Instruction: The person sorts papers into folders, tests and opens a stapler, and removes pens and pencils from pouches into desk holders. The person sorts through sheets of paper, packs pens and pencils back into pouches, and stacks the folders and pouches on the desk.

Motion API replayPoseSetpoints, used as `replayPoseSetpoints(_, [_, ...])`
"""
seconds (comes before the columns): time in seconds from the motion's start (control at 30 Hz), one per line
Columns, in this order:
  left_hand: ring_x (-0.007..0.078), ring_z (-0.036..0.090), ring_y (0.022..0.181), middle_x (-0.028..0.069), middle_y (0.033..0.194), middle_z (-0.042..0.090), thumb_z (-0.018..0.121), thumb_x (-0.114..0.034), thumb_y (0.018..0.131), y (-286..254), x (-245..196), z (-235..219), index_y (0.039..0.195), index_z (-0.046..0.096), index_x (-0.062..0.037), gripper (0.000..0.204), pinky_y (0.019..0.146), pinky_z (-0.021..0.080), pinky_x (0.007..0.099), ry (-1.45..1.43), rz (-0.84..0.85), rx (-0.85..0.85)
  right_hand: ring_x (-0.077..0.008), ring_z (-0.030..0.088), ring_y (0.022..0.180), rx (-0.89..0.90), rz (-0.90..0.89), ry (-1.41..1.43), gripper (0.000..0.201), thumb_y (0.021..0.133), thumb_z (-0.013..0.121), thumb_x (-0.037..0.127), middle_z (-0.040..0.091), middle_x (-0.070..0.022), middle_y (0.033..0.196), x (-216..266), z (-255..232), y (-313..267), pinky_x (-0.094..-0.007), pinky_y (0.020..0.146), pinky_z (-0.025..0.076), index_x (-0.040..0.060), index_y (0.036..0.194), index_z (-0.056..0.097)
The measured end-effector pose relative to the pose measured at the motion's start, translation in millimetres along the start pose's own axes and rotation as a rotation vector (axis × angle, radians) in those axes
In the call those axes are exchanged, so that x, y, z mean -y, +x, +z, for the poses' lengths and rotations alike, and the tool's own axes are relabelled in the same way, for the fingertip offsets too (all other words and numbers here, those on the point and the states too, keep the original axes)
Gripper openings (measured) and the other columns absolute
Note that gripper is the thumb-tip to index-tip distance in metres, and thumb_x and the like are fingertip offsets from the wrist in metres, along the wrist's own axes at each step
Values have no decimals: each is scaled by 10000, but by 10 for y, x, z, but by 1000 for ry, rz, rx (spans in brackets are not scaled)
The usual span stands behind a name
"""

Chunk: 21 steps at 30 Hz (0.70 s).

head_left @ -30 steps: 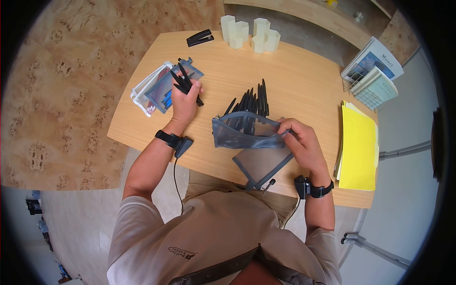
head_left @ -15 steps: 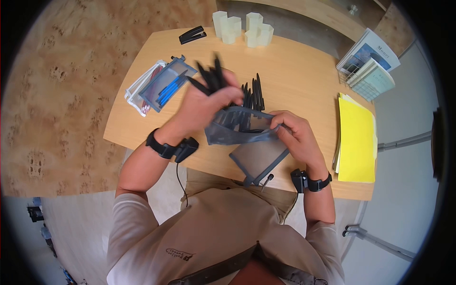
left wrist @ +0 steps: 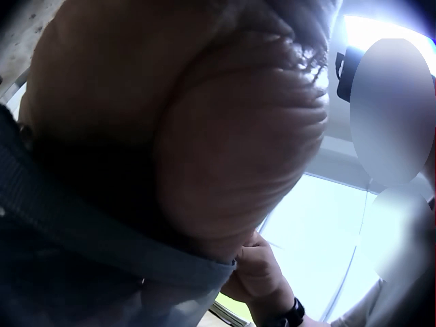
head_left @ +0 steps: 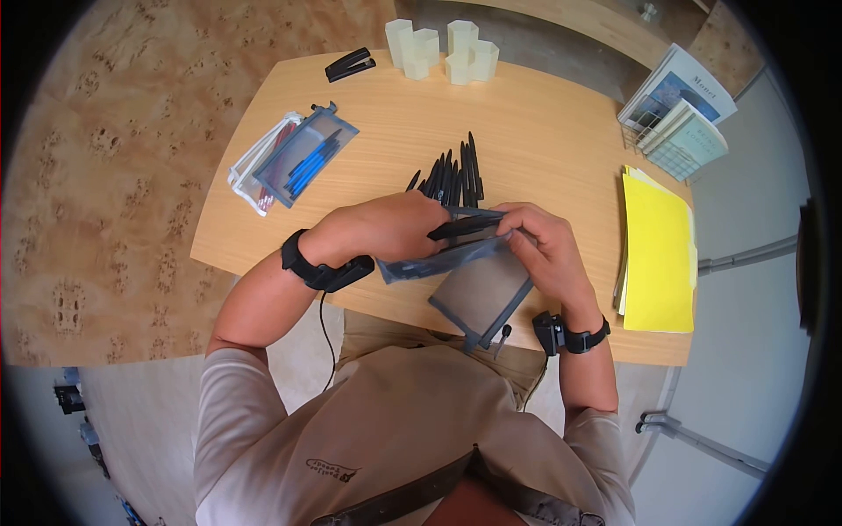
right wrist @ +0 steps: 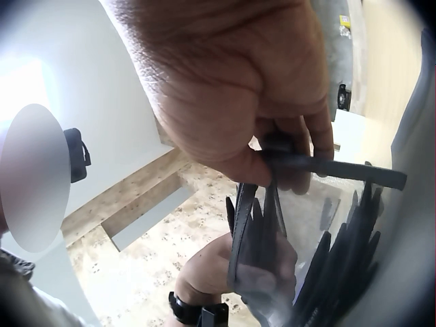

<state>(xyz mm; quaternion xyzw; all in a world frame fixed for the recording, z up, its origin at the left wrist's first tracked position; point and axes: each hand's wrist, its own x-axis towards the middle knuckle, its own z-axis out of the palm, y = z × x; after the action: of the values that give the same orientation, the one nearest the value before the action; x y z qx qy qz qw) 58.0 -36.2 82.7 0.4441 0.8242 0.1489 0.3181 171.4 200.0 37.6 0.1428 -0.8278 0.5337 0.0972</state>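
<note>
Left wrist: palm blocks view | left hand (head_left: pixel 386 230) grips pens (head_left: pixel 463 228) | right hand (head_left: pixel 539 250) pinches pouch (head_left: pixel 443 259)

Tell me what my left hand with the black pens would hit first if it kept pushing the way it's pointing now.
Most likely the right hand, which pinches the far end of the grey mesh pouch. The left hand points the black pens along the pouch's open mouth toward it, though depth is unclear.
</note>
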Motion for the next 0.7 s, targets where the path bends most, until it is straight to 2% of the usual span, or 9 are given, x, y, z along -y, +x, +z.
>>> replayPoseSetpoints(0.3, [394,681,786,215,802,685,693,-149,882,-98,-133,-38,1012,674,11,206,722,523,449,154,-68,-19,-319,697,942,-10,-52,-33,154,856,605,-74,715,-160,1120,3,16,2,-349,826,544,23,963,661])
replayPoseSetpoints(0.37, [393,673,835,205,875,692,685,-130,893,-100,-51,35,1042,676,-6,194,745,520,464,157,128,-173,-276,684,956,-10,-24,-14,158,861,590,-68,714,-144,1111,6,2,-5,-331,849,530,19,971,662])
replayPoseSetpoints(0.4, [393,673,835,205,875,692,685,-130,893,-105,-23,45,1042,676,-6,194,745,520,464,155,128,-172,-234,672,971,-9,5,5,164,865,576,-63,714,-127,1103,8,-2,-12,-313,872,517,15,979,663])
replayPoseSetpoints(0.47, [354,685,932,187,1042,699,675,-104,901,-132,-14,22,1148,675,-31,257,804,531,443,82,337,-555,-219,666,961,-25,36,17,162,875,574,-65,711,-116,1088,5,-4,-20,-307,865,514,14,987,660])
replayPoseSetpoints(0.5, [354,685,932,187,1042,699,675,-104,901,-179,16,-4,1148,675,-31,257,804,531,443,81,338,-551,-205,661,952,-42,64,29,161,884,572,-66,709,-104,1073,5,-5,-30,-300,859,511,13,994,658])
replayPoseSetpoints(0.57, [269,696,1001,160,1183,689,674,-74,906,-328,133,-84,1253,654,-34,350,857,535,394,-116,147,-685,-192,652,942,-56,62,11,159,894,572,-66,705,-94,1060,-17,-22,-50,-293,852,507,14,1005,655])
replayPoseSetpoints(0.6, [269,696,1001,160,1183,689,674,-74,906,-387,225,-68,1253,654,-34,350,857,535,394,-114,151,-684,-179,643,932,-67,56,-7,158,904,573,-66,702,-85,1046,-36,-30,-53,-285,845,503,15,1015,652])
replayPoseSetpoints(0.67, [167,652,944,106,1106,700,729,-148,909,-460,519,101,1239,653,-9,367,879,495,300,-603,44,-482,-175,647,868,-116,46,9,148,896,589,-64,705,-85,1014,-98,-8,-66,-282,786,509,17,998,659])
replayPoseSetpoints(0.7, [88,565,840,25,956,657,773,-124,888,-444,701,200,1236,649,9,393,770,472,271,-727,40,-379,-171,650,803,-159,36,26,139,887,605,-63,709,-85,982,-128,13,-62,-278,727,515,19,982,666])
